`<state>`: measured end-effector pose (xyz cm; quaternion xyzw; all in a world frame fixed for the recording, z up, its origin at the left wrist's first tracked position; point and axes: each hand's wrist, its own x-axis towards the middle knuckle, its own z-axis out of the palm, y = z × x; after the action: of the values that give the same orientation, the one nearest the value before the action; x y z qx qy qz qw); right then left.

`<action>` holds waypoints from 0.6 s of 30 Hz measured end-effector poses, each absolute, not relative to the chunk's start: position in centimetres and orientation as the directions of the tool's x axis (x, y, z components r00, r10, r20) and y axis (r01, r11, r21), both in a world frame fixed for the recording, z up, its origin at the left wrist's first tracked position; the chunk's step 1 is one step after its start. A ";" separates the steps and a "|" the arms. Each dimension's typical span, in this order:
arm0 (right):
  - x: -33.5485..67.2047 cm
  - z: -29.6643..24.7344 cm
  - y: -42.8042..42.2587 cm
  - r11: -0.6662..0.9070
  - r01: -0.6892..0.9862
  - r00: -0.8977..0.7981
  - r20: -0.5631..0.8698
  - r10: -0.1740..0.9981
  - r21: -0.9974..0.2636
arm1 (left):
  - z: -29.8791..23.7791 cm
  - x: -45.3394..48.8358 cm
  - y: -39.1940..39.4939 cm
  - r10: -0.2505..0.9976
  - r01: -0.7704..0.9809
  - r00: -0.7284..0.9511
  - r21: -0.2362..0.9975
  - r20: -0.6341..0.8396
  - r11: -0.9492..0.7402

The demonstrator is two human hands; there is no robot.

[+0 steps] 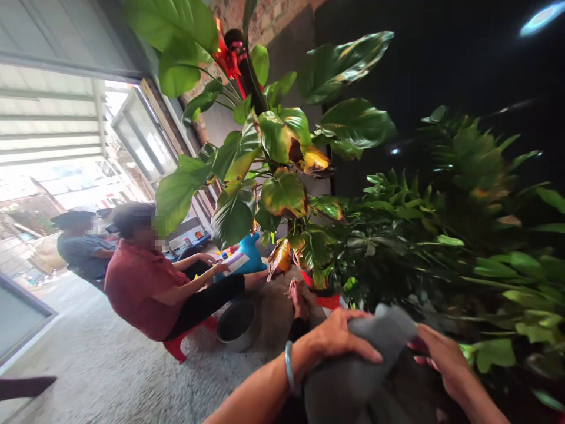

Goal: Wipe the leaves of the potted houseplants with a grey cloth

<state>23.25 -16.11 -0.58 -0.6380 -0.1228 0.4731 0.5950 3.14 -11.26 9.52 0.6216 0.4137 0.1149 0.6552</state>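
Observation:
A soft grey cloth [375,353] lies bunched over my lap at the bottom of the view, its upper edge raised. My left hand [342,337], with a pale bangle [289,368] on the wrist, grips the top of this cloth, thumb on the near side and fingers over the far side. At the cloth's right edge is my right hand [441,353], its fingers closed on the material. The fingertips of my right hand are partly hidden by the fabric. My bare foot [298,297] shows beyond the cloth.
A tall leafy plant [282,188] with a red ribbon [228,59] stands ahead, and dense foliage [410,235] fills the right. On the left, a person in a red shirt [136,274] sits on a red stool [179,350] beside a grey bucket [238,324]. Another person [82,241] sits behind.

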 end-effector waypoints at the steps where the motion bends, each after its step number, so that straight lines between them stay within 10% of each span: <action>1: 23.2 -0.6 -16.1 -0.256 -0.401 0.524 -0.450 0.723 -0.879 | 10.9 3.5 -10.8 0.704 0.284 0.636 0.944 -0.316 0.167; 7: 22.3 -1.5 -15.7 -0.215 -0.371 0.523 -0.395 0.755 -0.903 | 14.7 10.1 -7.2 0.790 0.059 0.608 0.987 0.083 -0.150; 14: 22.9 -3.7 -15.7 -0.208 -0.349 0.555 -0.381 0.740 -0.913 | 13.8 8.5 -7.0 0.407 0.503 0.841 0.793 -0.357 -0.344; 18: 23.1 -2.9 -16.0 -0.206 -0.343 0.510 -0.365 0.779 -0.917 | 15.9 9.3 -6.2 0.685 0.151 0.729 0.974 0.006 -0.169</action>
<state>23.07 -15.99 -2.92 -0.6233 -0.1748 0.4629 0.6055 9.28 -6.25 15.91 0.7286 0.2868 0.2313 0.5774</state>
